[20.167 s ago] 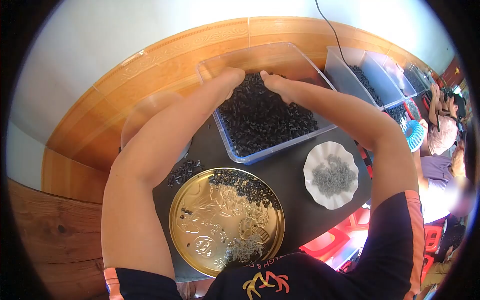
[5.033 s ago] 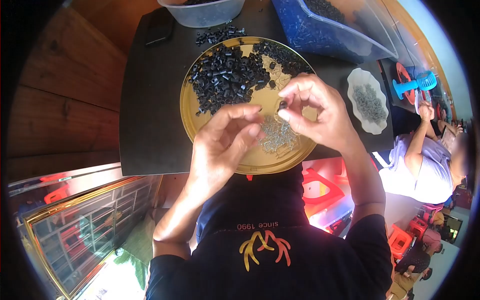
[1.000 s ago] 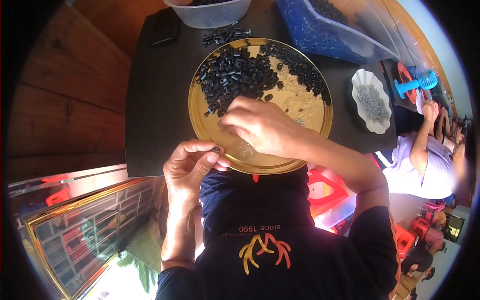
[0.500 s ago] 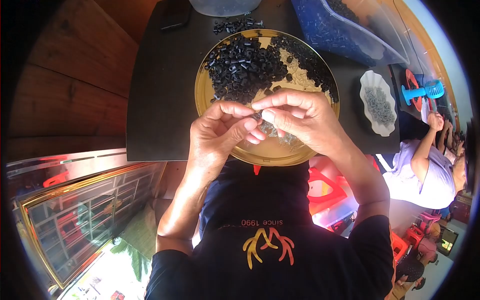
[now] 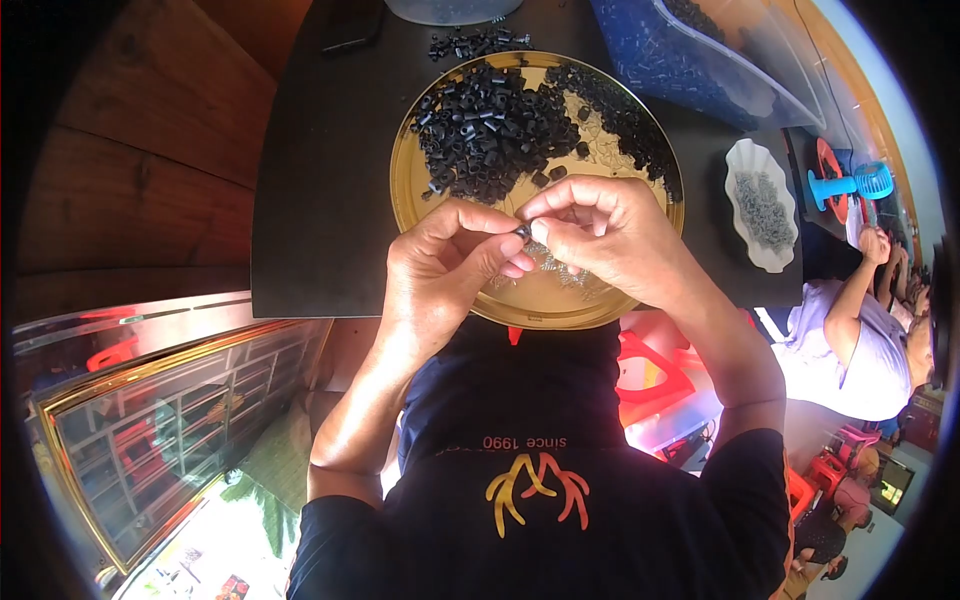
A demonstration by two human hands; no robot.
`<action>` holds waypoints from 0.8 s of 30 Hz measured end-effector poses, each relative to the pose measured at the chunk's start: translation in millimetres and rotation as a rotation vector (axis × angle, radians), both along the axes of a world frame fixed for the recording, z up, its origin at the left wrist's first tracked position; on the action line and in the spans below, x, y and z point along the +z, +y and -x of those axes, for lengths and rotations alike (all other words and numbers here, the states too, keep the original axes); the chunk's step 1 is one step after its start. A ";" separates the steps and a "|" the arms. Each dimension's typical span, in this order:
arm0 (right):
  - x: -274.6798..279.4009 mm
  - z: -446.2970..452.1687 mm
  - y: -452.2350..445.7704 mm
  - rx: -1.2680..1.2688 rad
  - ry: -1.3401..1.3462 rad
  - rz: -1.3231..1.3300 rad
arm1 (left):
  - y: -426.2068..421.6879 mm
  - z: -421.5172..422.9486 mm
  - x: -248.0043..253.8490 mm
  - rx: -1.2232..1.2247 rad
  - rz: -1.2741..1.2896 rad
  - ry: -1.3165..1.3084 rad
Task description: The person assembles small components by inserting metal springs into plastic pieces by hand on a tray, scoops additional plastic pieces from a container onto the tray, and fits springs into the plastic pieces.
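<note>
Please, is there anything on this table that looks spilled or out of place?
A small heap of black parts lies loose on the dark table, just beyond the gold tray. It looks odd because the larger heap sits inside the tray. I cannot tell whether it was spilled.

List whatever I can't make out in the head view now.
Small black part: head view, shape largely covered by the left hand and right hand.
Silvery pieces on the gold tray: head view, partly hidden by the hands; too small to count.
Translucent tub: head view, contents cut off by the top edge.
</note>
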State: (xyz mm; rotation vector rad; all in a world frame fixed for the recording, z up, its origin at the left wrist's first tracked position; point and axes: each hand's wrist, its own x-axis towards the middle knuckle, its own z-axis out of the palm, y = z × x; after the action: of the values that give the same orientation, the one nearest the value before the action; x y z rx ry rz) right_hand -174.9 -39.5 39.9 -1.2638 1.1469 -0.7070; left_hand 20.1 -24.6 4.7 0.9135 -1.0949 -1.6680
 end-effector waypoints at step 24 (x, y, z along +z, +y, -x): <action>2.6 17.0 -15.0 0.030 0.286 0.260 | -22.4 12.1 5.5 -0.051 0.113 -0.283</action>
State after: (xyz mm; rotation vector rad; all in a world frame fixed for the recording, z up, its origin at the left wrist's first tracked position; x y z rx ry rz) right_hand -191.9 -54.6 42.5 -1.6379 1.2932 -0.6834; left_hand 8.0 -47.1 10.2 1.0782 -1.3980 -1.5303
